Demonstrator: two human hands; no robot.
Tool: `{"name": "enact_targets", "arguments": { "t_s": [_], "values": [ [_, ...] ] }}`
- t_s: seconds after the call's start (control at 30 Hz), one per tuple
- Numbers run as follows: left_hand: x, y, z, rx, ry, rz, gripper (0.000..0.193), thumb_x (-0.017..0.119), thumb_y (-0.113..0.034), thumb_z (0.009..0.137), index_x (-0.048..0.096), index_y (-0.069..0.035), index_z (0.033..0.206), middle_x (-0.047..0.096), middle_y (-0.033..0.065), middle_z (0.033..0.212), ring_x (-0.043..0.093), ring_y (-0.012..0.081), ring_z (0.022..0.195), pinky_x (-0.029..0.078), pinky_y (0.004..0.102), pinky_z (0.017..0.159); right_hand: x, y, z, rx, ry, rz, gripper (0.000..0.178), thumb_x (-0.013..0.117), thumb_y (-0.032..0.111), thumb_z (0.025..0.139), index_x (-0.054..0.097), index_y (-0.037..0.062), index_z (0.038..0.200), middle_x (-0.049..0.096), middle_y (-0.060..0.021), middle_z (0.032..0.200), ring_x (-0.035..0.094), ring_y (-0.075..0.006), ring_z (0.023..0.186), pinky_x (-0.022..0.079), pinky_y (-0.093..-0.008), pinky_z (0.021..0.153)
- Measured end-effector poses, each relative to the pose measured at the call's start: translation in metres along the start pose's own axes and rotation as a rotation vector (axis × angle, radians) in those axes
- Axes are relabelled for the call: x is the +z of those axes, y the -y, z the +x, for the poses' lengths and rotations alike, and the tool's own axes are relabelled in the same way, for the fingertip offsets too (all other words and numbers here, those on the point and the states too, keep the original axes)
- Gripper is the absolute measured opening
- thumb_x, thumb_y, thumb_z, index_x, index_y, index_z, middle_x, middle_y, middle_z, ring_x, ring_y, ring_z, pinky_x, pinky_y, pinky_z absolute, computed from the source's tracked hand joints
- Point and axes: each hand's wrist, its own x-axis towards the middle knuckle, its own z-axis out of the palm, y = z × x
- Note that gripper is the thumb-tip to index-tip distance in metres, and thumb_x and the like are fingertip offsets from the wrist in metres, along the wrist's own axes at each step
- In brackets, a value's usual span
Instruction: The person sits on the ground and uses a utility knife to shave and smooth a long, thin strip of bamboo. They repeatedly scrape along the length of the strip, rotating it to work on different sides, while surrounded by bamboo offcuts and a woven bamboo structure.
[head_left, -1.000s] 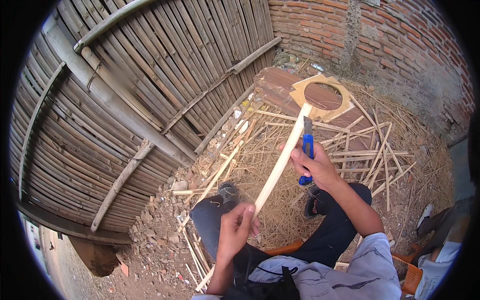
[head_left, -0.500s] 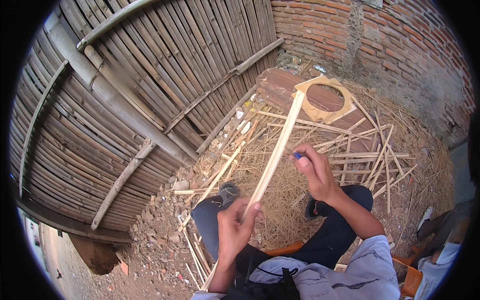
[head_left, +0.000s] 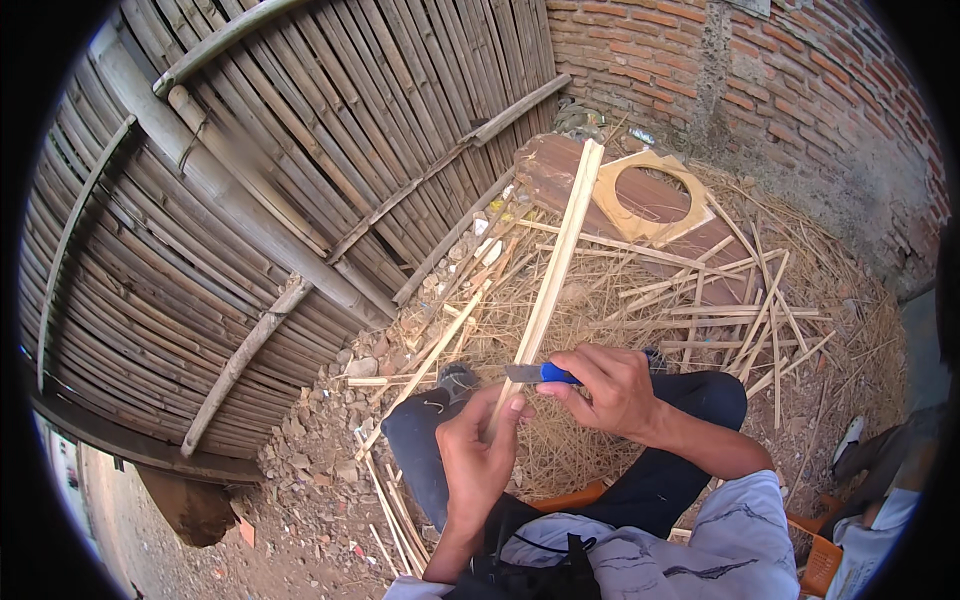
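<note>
Left hand [head_left: 478, 455] clenched round near end of bamboo strip [head_left: 553, 275]. Right hand [head_left: 610, 388] just beyond, gripping blue-handled knife [head_left: 540, 374], blade against strip's edge. Strip slanting away over straw-littered ground [head_left: 640, 300] toward wooden ring frame [head_left: 648, 195].

A single head-worn fisheye view looks steeply down and forward, close over the hands [head_left: 560, 420] and knees, taking in the bamboo fence [head_left: 250, 200], brick wall [head_left: 800, 90] and straw-strewn ground [head_left: 700, 300].
</note>
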Motion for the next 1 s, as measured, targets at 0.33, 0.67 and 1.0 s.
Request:
{"name": "enact_targets", "arguments": {
  "t_s": [0.33,0.67,1.0],
  "values": [
    [0.0072,0.0007,0.0015,0.038,-0.031,0.06,0.023,0.062,-0.011,0.112,0.076,0.006,0.12,0.078,0.0067,0.084,0.051,0.0016,0.056,0.039,0.0214,0.051,-0.0011,0.0056,0.0018,0.003,0.007,-0.068,0.028,0.082,0.032,0.095,0.073,0.009,0.109,0.068,-0.005,0.082,0.071,-0.0226,0.066,0.055,-0.0363,0.056],
    [0.0082,0.0,0.0011,0.054,-0.05,0.083,0.023,0.062,-0.012,0.113,0.076,0.006,0.115,0.074,0.0033,0.077,0.049,0.0009,0.056,0.036,0.0218,0.05,-0.0056,0.0087,0.0047,0.033,0.017,-0.114,0.028,0.082,0.033,0.094,0.074,0.0102,0.108,0.067,-0.0039,0.08,0.071,-0.0218,0.066,0.054,-0.0358,0.055],
    [0.0045,-0.0013,0.0008,0.049,-0.033,0.098,0.024,0.062,-0.012,0.113,0.076,0.007,0.11,0.074,0.0037,0.075,0.048,0.0005,0.055,0.034,0.0223,0.049,-0.0082,0.0081,0.0065,0.023,-0.009,-0.157,0.031,0.084,0.036,0.093,0.075,0.0103,0.108,0.068,-0.0036,0.078,0.07,-0.0215,0.064,0.054,-0.0354,0.054]
  ]
}}
